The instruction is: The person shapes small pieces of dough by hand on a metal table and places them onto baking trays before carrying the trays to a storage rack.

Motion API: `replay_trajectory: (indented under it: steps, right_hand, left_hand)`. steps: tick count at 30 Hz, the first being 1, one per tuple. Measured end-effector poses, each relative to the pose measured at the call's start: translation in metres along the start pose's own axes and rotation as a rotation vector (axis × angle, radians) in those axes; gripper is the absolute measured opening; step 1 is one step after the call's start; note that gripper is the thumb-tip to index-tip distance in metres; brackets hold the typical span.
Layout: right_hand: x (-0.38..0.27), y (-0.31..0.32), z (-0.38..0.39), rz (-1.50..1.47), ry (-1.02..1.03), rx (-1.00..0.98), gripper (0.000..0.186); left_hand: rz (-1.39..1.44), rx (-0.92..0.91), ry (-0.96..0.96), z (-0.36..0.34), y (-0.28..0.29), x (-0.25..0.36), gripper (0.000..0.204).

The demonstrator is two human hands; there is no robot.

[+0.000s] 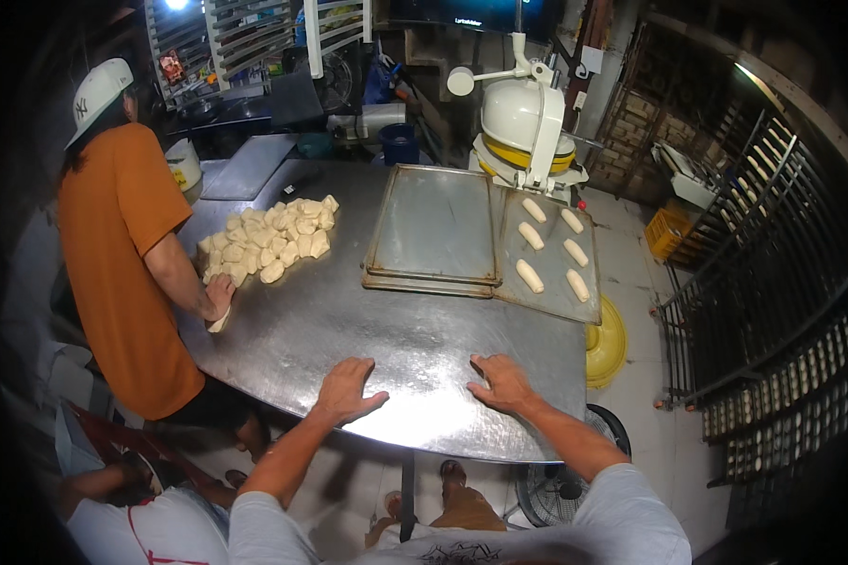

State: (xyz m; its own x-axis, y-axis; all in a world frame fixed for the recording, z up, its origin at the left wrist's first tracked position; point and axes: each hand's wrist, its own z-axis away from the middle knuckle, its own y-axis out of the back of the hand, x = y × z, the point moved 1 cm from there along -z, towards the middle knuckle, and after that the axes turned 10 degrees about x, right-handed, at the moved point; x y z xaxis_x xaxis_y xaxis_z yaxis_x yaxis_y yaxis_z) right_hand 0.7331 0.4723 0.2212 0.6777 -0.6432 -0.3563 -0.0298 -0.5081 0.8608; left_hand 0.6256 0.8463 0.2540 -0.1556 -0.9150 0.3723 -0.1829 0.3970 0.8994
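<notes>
Released and empty, the left hand [349, 388] and the right hand [501, 381] appear to rest near the front edge of the metal table [415, 320], thumbs spread from loosely bent fingers. Beyond the right hand, six dough rolls [530, 275] lie in two columns on a baking tray [551, 259] at the table's right edge, beside a stack of trays [433, 221]. That tray's near right corner seems to reach or overhang the edge, so a bump from the right arm, or a shove on the stack, could tip it and slide the rolls together. Each roll's long axis slants from far left to near right, its ends too alike to tell which leads. Farther left, dough pieces [273, 235] crowd toward the table's left edge, near a co-worker [127, 264]; bunched this closely, they could stick and tear when separated. Behind the tray, a white machine [518, 118] leaves little room to push it back.
</notes>
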Motion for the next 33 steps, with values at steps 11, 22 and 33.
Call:
replay_trajectory:
  steps: [11, 22, 33]
  right_hand:
    - [0.020, -0.053, -0.031, 0.090, -0.048, 0.187, 0.041]
    - [-0.011, -0.023, -0.002, 0.088, -0.061, 0.012, 0.038]
    - [-0.015, -0.022, 0.004, 0.196, 0.233, 0.281, 0.048]
  left_hand:
    - [-0.083, 0.204, -0.050, -0.045, -0.055, -0.055, 0.030]
    - [-0.063, 0.128, 0.045, 0.001, -0.034, -0.043, 0.035]
    - [-0.210, 0.288, -0.112, 0.016, -0.050, -0.049, 0.053]
